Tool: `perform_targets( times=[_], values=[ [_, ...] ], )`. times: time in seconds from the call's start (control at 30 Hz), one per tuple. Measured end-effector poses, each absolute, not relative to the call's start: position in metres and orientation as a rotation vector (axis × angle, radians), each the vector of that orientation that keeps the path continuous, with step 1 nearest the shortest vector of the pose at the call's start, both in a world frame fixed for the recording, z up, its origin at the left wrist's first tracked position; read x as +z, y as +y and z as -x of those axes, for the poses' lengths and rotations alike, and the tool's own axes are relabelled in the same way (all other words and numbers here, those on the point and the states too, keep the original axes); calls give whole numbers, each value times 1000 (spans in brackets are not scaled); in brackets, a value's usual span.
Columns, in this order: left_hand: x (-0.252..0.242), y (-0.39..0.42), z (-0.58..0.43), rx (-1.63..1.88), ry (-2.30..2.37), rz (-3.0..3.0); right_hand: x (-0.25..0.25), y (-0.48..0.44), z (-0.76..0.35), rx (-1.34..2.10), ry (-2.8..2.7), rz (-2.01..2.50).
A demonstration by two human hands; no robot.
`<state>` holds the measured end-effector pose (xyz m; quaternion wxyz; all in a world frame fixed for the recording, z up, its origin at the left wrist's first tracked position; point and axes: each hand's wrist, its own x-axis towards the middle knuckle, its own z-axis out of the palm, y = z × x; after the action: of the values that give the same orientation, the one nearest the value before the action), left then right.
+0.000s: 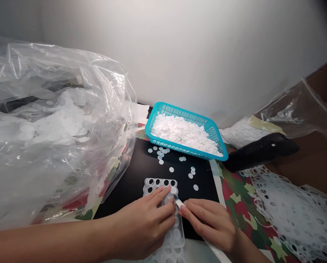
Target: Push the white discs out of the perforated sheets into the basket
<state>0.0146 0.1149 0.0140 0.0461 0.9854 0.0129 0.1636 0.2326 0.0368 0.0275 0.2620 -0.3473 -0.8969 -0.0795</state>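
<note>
A translucent plastic sheet with rows of round holes point(177, 233) lies over a black mat point(141, 157), directly in front of me. Bent over its upper part, my left hand point(149, 219) presses and grips it with the fingertips. My right hand point(210, 221) pinches a small white-handled tool with a thin dark tip point(179, 202). The tip reaches the sheet beside my left fingers, near a white disc point(173, 190); the exact kind of tool is unclear. Several loose white discs point(171, 170) are scattered on the mat beyond the sheet.
A turquoise basket point(223, 157) heaped with white discs stands behind the mat. A large clear bag point(111, 91) of white pieces fills the left. On the right are a black object point(256, 153), a pile of punched plastic sheets point(292, 212) and another clear bag point(295, 106).
</note>
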Motion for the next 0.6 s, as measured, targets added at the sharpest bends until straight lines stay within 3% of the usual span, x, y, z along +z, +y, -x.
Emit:
perform_targets(
  times=[0.6],
  values=[
    [12, 110, -11, 595, 122, -2969, 27, 43, -237, -201, -2248, 1104]
  ],
)
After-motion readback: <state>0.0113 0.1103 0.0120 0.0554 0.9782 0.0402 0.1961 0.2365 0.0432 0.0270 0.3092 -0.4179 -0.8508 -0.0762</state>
